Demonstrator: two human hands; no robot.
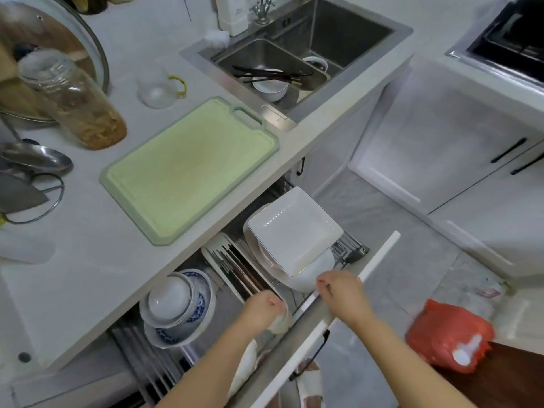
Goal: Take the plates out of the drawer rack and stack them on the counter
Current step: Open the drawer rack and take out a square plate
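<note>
- Two hands in shot, both low in the frame, both down at the open drawer (379, 254) under the counter (88, 275).
- Count the plates (294, 231) in the drawer rack (350, 248), centre-right: one square white plate on top, tilted, at least two more rims peeking out beneath it; the exact number is hard to tell.
- Left of them, lower centre, a slim tray (235, 266) holding a bundle of dark chopsticks, too many and too blurred to count.
- Lower left of the drawer: a stack of blue-and-white bowls (176, 307), about three or four nested, upside down.
- Left hand (262, 310), fingers curled, gripping the rim of a pale dish (279, 319) at the drawer's near edge, just below the chopstick tray.
- Right hand (341, 293), fingers curled over the drawer's front edge, fingertips touching the lowest white plate; whether it actually grips that plate I cannot tell.
- So the plates sit just above and between both hands, none on the counter.
- Up on the counter: one green cutting board (188, 172) in the middle, one clear cup (156, 89), one jar (76, 101) with brownish contents, upper left.
- Sink (353, 30), top centre: two white bowls and several dark chopsticks lying across a basin.
- One red bag (447, 334) on the floor, lower right.
</note>
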